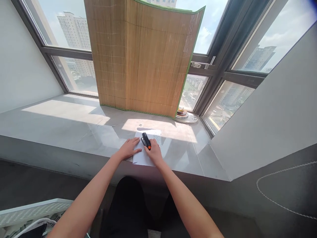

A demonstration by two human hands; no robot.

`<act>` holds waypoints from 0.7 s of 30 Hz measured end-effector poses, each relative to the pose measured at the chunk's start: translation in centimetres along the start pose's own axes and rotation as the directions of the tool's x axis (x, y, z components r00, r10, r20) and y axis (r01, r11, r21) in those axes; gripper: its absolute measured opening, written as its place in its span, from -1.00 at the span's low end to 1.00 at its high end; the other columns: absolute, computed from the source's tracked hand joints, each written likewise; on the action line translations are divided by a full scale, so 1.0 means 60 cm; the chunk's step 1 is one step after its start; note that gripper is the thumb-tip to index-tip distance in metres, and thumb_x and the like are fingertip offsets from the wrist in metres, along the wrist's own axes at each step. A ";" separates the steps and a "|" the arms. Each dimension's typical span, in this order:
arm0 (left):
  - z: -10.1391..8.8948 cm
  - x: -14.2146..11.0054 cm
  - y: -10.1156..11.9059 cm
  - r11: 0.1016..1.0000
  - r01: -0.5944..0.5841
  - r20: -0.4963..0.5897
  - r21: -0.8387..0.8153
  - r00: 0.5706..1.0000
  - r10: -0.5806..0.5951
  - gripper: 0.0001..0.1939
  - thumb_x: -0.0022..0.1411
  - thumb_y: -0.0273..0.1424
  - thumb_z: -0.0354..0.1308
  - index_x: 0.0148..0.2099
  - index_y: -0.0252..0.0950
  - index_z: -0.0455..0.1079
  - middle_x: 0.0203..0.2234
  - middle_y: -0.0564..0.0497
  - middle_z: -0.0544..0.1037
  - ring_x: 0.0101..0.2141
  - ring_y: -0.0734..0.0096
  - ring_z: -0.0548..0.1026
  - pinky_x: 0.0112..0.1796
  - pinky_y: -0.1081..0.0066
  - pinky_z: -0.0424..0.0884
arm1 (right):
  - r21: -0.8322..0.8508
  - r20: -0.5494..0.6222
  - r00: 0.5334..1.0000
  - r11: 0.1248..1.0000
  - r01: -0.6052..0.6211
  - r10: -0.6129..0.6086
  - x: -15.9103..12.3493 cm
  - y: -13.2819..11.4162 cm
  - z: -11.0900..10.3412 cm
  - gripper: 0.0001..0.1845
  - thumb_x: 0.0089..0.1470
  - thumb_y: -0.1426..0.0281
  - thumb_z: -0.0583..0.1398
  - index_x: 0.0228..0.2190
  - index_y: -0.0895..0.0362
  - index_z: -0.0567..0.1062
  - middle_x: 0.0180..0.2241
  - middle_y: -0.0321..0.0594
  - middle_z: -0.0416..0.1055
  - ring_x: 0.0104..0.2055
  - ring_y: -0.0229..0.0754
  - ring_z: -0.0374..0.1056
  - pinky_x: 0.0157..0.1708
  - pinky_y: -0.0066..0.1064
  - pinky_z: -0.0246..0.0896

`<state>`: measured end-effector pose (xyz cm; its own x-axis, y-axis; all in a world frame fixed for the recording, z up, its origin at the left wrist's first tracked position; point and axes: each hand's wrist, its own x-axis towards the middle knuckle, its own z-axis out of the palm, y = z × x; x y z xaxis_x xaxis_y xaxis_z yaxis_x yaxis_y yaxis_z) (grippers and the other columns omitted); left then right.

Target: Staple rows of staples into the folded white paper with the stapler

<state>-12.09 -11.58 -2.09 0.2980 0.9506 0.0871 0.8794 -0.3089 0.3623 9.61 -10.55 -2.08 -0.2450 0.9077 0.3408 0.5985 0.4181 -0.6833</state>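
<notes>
A small black stapler [145, 138] with an orange end lies over white paper [142, 160] on the window ledge. My right hand [154, 152] is closed around the stapler's near end. Flat on the paper's left edge rests my left hand [129, 148], its fingers stretched toward the stapler and nothing held. Rows of writing or print show on the paper's upper right, too small to read. Just beyond the paper lie small dark bits, possibly staples [140, 125].
A bamboo mat [148, 66] with green edging stands against the window behind the paper. Stacked plates or discs [185, 117] sit at the ledge's right corner. The ledge [74, 132] ends just before my knees. A white basket [37, 209] stands low at left.
</notes>
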 end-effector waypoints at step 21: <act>-0.039 -0.058 -0.086 0.929 0.059 -0.062 -0.366 0.994 -0.087 -0.10 0.17 -0.03 0.37 0.47 -0.16 0.22 0.43 -0.17 0.29 0.39 -0.10 0.28 0.36 0.03 0.21 | 0.104 -0.194 0.968 0.978 0.181 -0.158 -0.011 0.009 -0.011 -0.66 0.37 0.18 0.17 -0.25 0.01 0.72 -0.18 -0.10 0.59 -0.08 0.01 0.44 -0.01 -0.13 0.35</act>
<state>-18.54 -13.23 -2.12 0.1962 0.9740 0.1128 0.6980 -0.2196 0.6816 10.61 -10.94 -2.21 -0.1836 0.8055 0.5634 0.4618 0.5766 -0.6739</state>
